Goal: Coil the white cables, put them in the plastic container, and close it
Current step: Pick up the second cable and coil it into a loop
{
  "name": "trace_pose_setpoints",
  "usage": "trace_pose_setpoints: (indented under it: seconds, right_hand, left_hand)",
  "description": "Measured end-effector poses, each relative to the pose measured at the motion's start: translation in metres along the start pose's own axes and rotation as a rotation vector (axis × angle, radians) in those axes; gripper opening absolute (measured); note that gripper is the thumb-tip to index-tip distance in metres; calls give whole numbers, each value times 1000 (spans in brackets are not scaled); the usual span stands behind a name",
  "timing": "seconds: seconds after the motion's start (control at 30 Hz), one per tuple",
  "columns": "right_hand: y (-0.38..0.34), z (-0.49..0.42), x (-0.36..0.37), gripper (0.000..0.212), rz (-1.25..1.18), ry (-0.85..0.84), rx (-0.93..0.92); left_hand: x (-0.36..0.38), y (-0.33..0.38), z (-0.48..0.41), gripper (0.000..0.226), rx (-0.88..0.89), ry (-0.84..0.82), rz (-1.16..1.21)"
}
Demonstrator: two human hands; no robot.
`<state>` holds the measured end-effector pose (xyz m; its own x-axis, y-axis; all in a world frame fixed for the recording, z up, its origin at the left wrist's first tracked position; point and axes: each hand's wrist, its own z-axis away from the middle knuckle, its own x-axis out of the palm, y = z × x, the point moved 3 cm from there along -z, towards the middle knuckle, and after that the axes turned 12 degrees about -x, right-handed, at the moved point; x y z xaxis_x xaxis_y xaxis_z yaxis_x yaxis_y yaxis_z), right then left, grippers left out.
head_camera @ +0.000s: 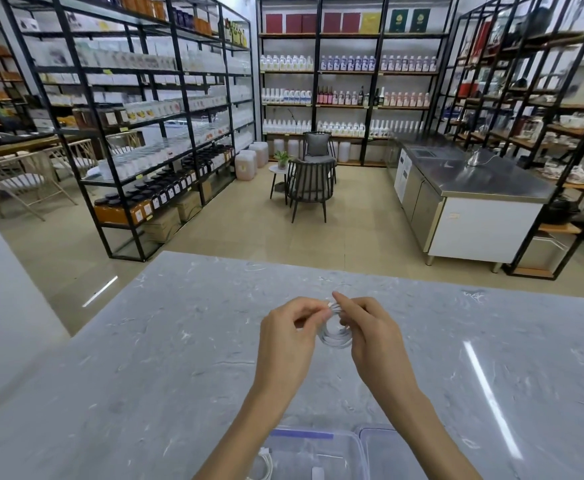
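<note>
A white cable (335, 336) wound into a small coil hangs between my two hands above the grey marble table (145, 358). My left hand (287, 336) pinches the cable's end near the top of the coil. My right hand (370, 332) grips the coil's right side, its forefinger raised over the loops. At the bottom edge stands the clear plastic container (349, 441), open, partly hidden by my forearms. Another white cable (266, 460) lies inside it. The container's lid (378, 445) lies right beside it.
The table's far edge runs across the middle of the view. Beyond it are a tiled floor, black shelf racks (138, 133) full of bottles, two dark chairs (309, 183) with a small round table, and a steel counter (474, 174) at the right.
</note>
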<state>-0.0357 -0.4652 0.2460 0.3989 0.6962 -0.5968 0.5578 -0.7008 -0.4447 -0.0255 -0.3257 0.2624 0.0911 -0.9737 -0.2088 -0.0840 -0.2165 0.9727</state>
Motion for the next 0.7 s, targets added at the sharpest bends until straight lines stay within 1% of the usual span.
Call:
trace_pose_setpoints:
  seconds: [0.07, 0.13, 0.2, 0.23, 0.3, 0.37, 0.43, 0.47, 0.53, 0.6, 0.67, 0.7]
  right_hand:
    - [0, -1, -2, 56, 25, -9, -46]
    - [2, -3, -2, 60, 54, -13, -63]
    - [2, -5, -4, 60, 68, -20, -81]
    - [3, -6, -5, 60, 73, -30, -99]
    - [2, -10, -7, 59, 85, -63, -136]
    - [-1, -11, -7, 56, 104, -90, -169]
    - [-6, -12, -8, 53, 114, -109, -169]
    - [-7, -13, -10, 52, 124, -107, -183]
    - [-9, -15, -13, 50, 113, -116, -222]
    - [-12, -19, -15, 48, 74, -125, -260]
    - [-14, -23, -18, 46, 17, -142, -293]
    - [-14, -26, -20, 47, -4, -153, -310]
  left_hand:
    - [-4, -1, -1, 15, 15, 7, 30]
    - [-7, -1, -1, 19, 59, -6, -9]
    - [-9, 1, -3, 23, 49, -54, -13]
    - [-10, 2, -5, 22, 18, -76, 25]
    - [-16, 2, -10, 18, -27, -64, 98]
    - [-22, 3, -13, 17, -2, -47, 88]
    - [-25, 4, -14, 19, 32, -96, 32]
    - [-26, 5, -14, 19, 21, -138, 29]
    - [-28, 5, -18, 16, -51, -213, 78]
    - [-31, 6, -23, 16, -97, -246, 86]
    - [-31, 6, -26, 29, -110, -278, 80]
    - [-30, 6, -27, 34, -115, -320, 86]
